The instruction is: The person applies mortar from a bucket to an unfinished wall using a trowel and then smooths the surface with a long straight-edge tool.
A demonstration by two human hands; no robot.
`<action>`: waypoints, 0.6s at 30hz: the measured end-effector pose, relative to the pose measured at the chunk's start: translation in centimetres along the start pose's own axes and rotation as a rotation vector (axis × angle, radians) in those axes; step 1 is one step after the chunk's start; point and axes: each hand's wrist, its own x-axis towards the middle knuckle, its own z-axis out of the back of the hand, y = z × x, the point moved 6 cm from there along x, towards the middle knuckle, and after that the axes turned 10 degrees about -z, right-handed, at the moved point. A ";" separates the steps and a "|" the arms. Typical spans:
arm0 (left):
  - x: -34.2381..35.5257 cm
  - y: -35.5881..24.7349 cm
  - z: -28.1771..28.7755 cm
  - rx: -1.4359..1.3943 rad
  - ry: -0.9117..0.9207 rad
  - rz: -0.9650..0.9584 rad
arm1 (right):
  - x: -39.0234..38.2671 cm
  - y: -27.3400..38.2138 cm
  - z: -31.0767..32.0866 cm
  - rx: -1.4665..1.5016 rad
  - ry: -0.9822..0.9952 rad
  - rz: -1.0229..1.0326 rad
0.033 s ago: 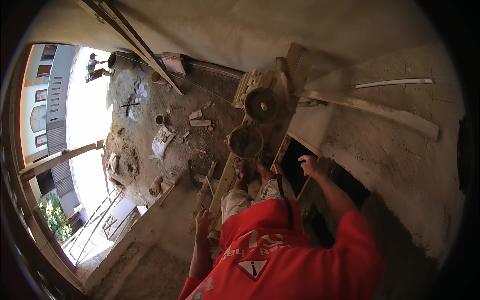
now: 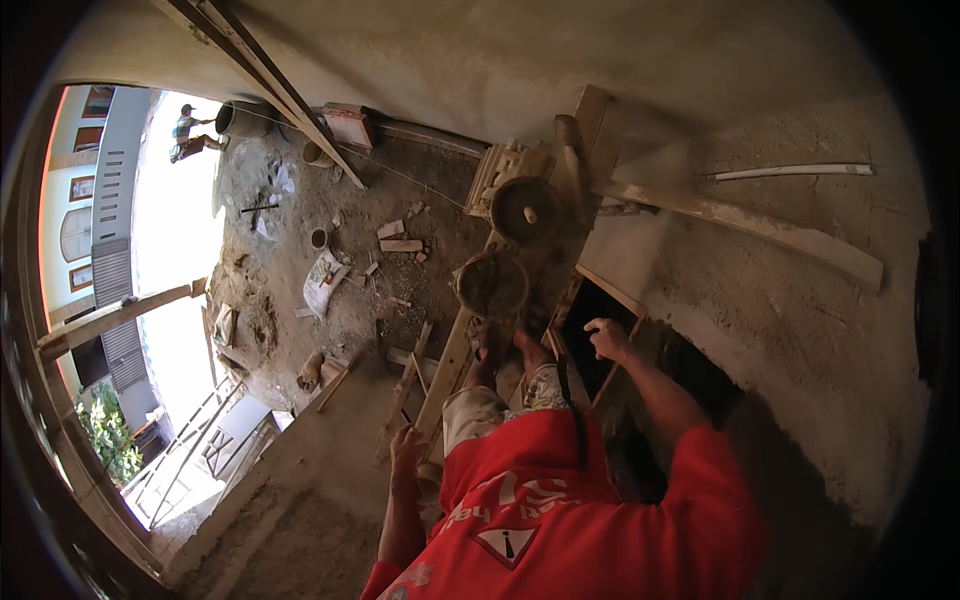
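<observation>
My right hand [image 2: 607, 340] is raised in front of the dark opening in the wall. Its fingers are loosely bent and partly apart, with nothing visible in them. At my left side, my left hand [image 2: 406, 448] hangs near the edge of the plank, fingers loosely apart and no object seen in it. My bare feet stand on a wooden plank platform [image 2: 455, 365]. Just ahead of them is a round bucket [image 2: 491, 284] with dark, mortar-like contents. A second round tub [image 2: 523, 211] sits beyond it, with a small pale object inside.
Timber posts [image 2: 270, 85] lean at the upper left. A long board [image 2: 750, 222] slants along the right wall. Below on the ground lie a white sack [image 2: 323, 284], broken bricks [image 2: 401, 246] and a small bucket [image 2: 320, 239]. Another person [image 2: 192, 135] is by a large drum [image 2: 243, 119].
My right hand has shifted slightly left and down in front of the opening. My left hand has barely moved.
</observation>
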 end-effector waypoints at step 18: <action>-8.0 24.0 9.1 -0.009 -0.393 0.557 | 41.4 14.2 -2.5 -0.748 -0.622 0.373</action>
